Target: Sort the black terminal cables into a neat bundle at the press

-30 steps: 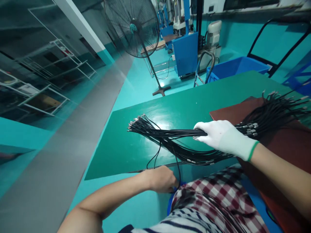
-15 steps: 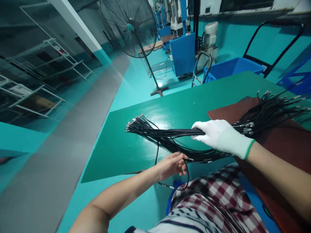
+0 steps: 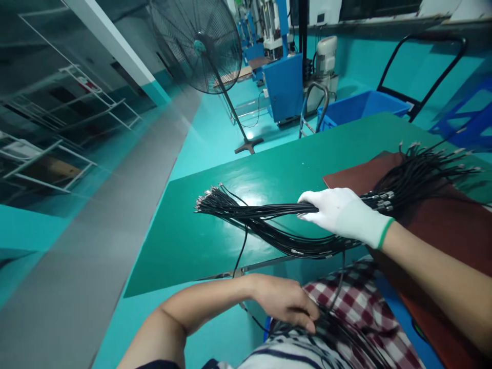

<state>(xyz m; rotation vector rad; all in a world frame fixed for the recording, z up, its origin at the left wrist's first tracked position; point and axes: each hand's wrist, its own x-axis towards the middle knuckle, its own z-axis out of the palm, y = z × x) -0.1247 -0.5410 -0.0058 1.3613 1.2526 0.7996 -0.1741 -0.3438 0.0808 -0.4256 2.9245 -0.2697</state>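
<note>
In the head view, my right hand [image 3: 338, 210], in a white glove with a green cuff, is closed around a bundle of thin black cables [image 3: 265, 210] with small metal ends. The bundle's left end fans out over the green table [image 3: 172, 246]; some cables sag below my glove near the table edge. My bare left hand [image 3: 288, 303] is low over my lap, its fingers curled against more black cables [image 3: 346, 333] lying there. What sits between those fingertips is hidden. Single cables hang from the bundle on both sides of my left hand.
At right, more black cables [image 3: 423, 166] spread over a reddish-brown sheet [image 3: 442, 230] on the table. Beyond the table are a pedestal fan [image 3: 200, 48], a blue machine cabinet [image 3: 284, 87], a blue bin [image 3: 361, 107] and a black-handled trolley [image 3: 423, 97].
My left hand has moved down from beside the sagging cables to my lap, where its fingers now curl. My right hand keeps its hold on the bundle. The view has shifted slightly.
</note>
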